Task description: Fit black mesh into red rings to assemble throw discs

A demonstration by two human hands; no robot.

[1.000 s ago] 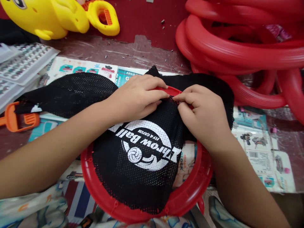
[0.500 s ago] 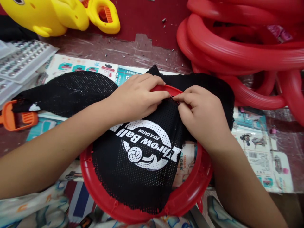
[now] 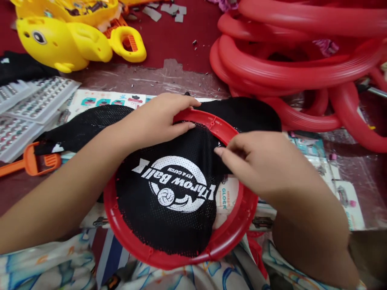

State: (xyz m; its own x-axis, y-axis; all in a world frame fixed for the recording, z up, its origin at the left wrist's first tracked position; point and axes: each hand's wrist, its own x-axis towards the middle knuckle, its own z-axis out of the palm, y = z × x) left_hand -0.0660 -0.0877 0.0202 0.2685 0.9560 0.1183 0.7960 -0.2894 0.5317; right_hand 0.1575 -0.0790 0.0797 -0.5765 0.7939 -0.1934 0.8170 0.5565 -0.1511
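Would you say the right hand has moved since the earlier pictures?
Yes. Against the red ring, the right hand has left the far rim beside the left hand and slid to its right side, pinching black mesh.

A yellow plastic duck-shaped toy [image 3: 60, 44] lies at the far left of the counter [image 3: 169, 76], with a yellow loop handle [image 3: 128, 40] with an orange grille just beside it. A few grey scraps [image 3: 165, 10] sit on the dark red surface beyond. A tall pile of red plastic hoops [image 3: 287, 68] fills the far right, spilling down toward the near edge. At the left, clear blister trays [image 3: 33, 100] of small round parts overlap one another, and an orange plastic scoop [image 3: 36, 163] lies just in front of them. Printed paper sheets [image 3: 102, 98] cover the middle of the counter, and a loose black mesh piece [image 3: 84, 125] is spread over them at the left
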